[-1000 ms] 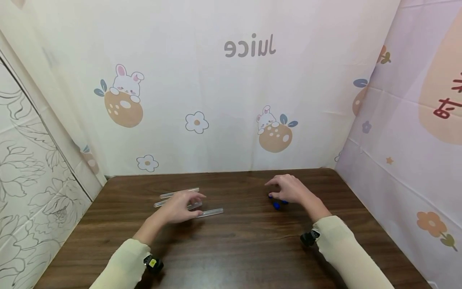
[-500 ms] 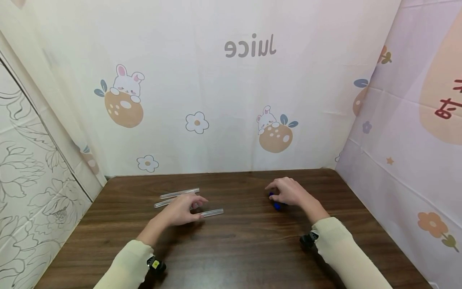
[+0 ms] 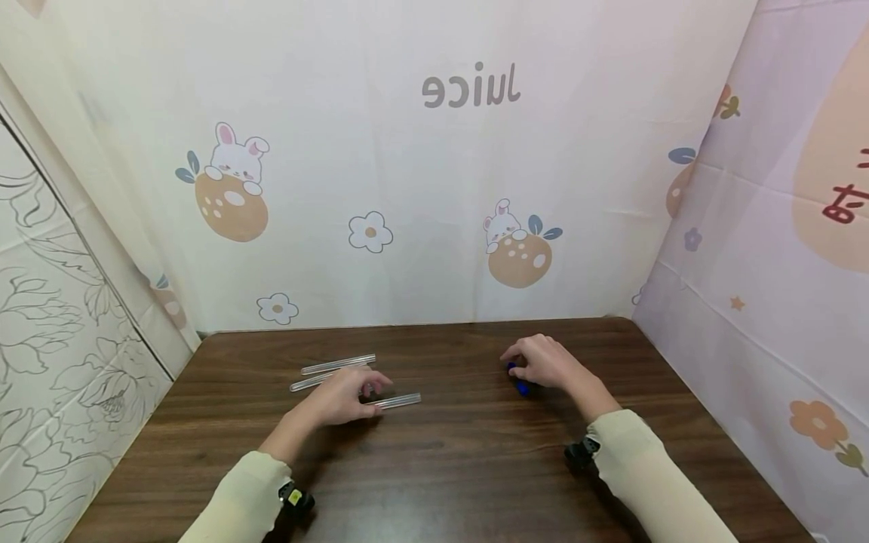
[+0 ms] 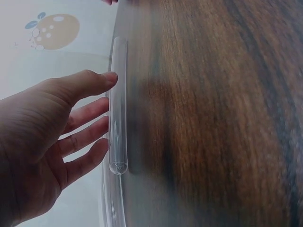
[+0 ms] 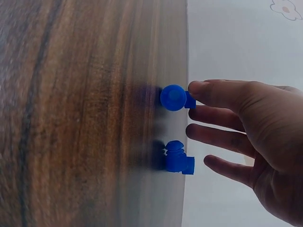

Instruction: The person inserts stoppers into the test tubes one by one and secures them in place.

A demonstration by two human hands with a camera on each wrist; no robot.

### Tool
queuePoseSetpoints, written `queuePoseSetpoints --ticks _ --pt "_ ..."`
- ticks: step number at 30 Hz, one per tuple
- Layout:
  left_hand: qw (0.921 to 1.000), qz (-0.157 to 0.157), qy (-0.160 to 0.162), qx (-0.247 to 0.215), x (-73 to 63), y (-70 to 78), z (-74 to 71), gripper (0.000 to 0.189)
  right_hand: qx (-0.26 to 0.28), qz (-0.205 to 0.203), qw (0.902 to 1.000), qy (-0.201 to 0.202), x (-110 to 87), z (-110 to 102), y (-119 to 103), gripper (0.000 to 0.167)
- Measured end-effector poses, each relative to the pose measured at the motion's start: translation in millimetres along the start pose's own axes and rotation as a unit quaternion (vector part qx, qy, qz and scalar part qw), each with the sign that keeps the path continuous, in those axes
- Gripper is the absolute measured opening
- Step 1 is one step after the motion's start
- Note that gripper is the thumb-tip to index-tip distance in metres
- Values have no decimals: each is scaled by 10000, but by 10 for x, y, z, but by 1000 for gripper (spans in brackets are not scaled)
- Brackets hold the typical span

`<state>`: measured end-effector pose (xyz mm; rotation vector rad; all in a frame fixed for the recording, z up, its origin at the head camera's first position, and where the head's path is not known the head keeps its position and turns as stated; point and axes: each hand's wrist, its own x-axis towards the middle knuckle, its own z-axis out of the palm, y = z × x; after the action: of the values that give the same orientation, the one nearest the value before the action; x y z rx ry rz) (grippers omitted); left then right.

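Several clear glass test tubes lie on the table under and around my left hand (image 3: 342, 396). The front test tube (image 3: 402, 400) is at the left thumb and fingertips; in the left wrist view the thumb tip overlaps this tube (image 4: 118, 127), and the other fingers are spread loosely behind it. Farther back lies another test tube (image 3: 338, 364). My right hand (image 3: 545, 362) hovers low over small blue stoppers (image 3: 522, 388), its fingers loosely bent. In the right wrist view its thumb and index tips are right beside one blue stopper (image 5: 173, 98); a second blue stopper (image 5: 175, 158) lies apart.
The dark wood table (image 3: 448, 467) ends at a pale printed curtain (image 3: 434, 279) behind it. Another printed curtain (image 3: 753, 347) borders the right side. Each wrist carries a small black camera, such as the left camera (image 3: 296, 499).
My left hand has shifted slightly right and toward me, down to the front test tube. My right hand has lowered a little over the blue stoppers. Tubes and stoppers look unmoved.
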<state>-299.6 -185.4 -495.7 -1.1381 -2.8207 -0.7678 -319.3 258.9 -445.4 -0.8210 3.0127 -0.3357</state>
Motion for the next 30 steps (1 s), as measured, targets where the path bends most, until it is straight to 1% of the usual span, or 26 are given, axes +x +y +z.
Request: queuePoseSetpoints --ticks 1,2,4,6,8,10,12,15,17,18,21,23,24,25,26,27,28,30 --pt "10000 -31 -39 44 -8 29 -21 38 -3 -6 10000 -3 7 5 -2 24" --pt "10000 38 -14 79 -11 -17 0 37 5 -8 10000 -9 15 9 -5 24" --pt "9998 61 -39 171 -26 -26 2 36 22 2 10000 -34 26 16 -12 24" --pt "9995 159 10 270 -26 -98 46 32 28 20 10000 -64 36 19 -17 25" --pt "9988 320 52 356 -14 -213 118 28 26 50 9999 -91 44 21 -15 26" --pt "9988 298 5 380 15 -263 154 24 2 80 9999 -106 48 22 -11 26" --pt "9984 333 -8 464 53 -392 241 22 -11 106 9999 -105 47 21 -6 26" --pt "9985 143 -115 521 95 -491 316 23 -18 105 9999 -97 47 20 -3 26" --pt "9989 -5 -161 450 106 -454 308 24 11 90 9999 -79 33 17 2 25" --pt "9989 -48 -191 429 98 -370 260 24 23 79 9999 -76 28 18 4 25" --pt "9989 -144 -273 348 50 -46 63 22 63 58 9999 -103 21 22 3 24" --pt "9981 -217 -350 447 18 177 -68 22 66 73 9999 -134 17 25 -2 24" --pt "9979 -239 -371 484 7 253 -113 22 62 93 9998 -151 15 26 -4 24" --pt "9978 -140 -325 563 5 167 -57 20 62 116 9998 -162 13 26 -6 23" --pt "9976 -189 -346 576 6 173 -56 20 59 142 9997 -166 11 27 -9 23" --pt "9975 -212 -339 577 11 144 -34 21 64 165 9997 -167 8 27 -10 22" --pt "9977 -152 -286 590 17 57 20 20 37 151 9997 -164 7 28 -10 22" --pt "9982 -151 -208 536 33 -101 117 21 24 141 9998 -159 6 31 -8 20"
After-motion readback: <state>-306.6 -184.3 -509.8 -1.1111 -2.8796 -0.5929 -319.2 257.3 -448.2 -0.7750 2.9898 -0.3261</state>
